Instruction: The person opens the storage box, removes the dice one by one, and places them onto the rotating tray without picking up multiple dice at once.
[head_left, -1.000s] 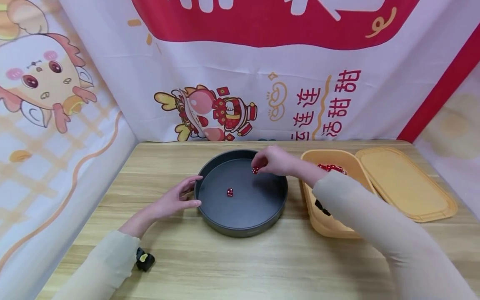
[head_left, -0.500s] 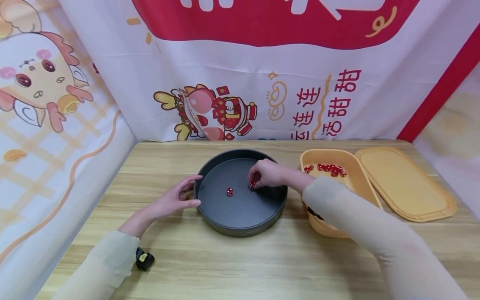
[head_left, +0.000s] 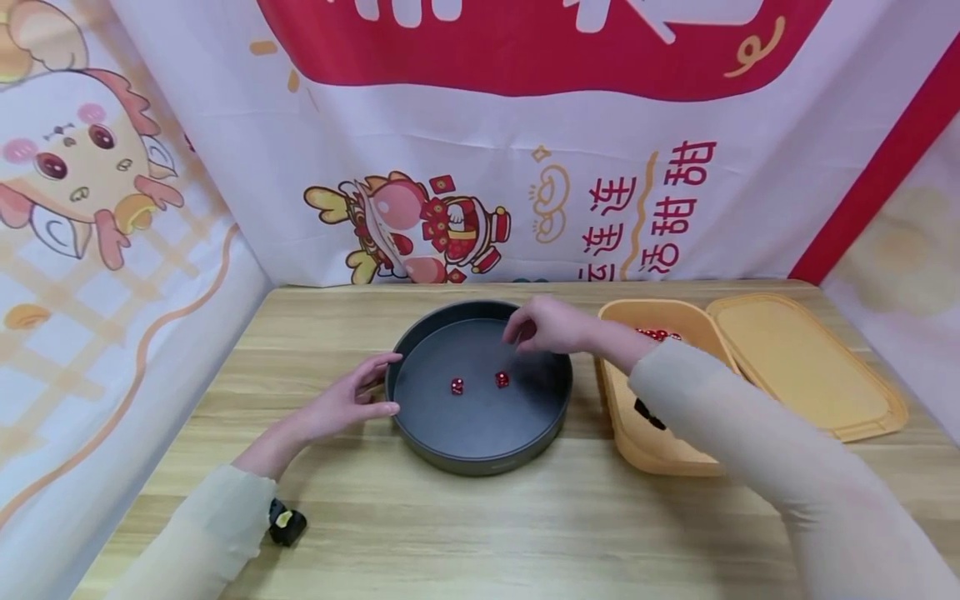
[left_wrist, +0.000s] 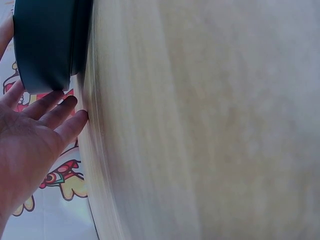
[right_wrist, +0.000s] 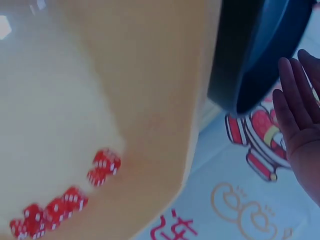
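A round dark-grey pan [head_left: 480, 425] sits on the wooden table. Inside it, red dice with white pips lie at two spots, one near the middle [head_left: 457, 386] and one a little to its right [head_left: 502, 379]. My left hand [head_left: 348, 400] is at the pan's left side, thumb and fingers spread at the wall; in the left wrist view its fingers [left_wrist: 55, 112] look loosely extended. Over the pan's right back part hovers my right hand [head_left: 551, 325], holding nothing, its fingers loosely bent. The right wrist view shows that hand [right_wrist: 300, 110] beside the pan's rim.
Right of the pan stands an orange plastic box [head_left: 637, 450] with several red dice [right_wrist: 55, 210] at its far end, partly hidden by my right arm. Its orange lid [head_left: 806, 358] lies flat beside it. A printed cloth [head_left: 450, 125] hangs behind the table [head_left: 420, 533].
My right hand lowered red dice into the pan, let go of them right of the first ones, then rose up and back. My left hand stayed at the pan's side.
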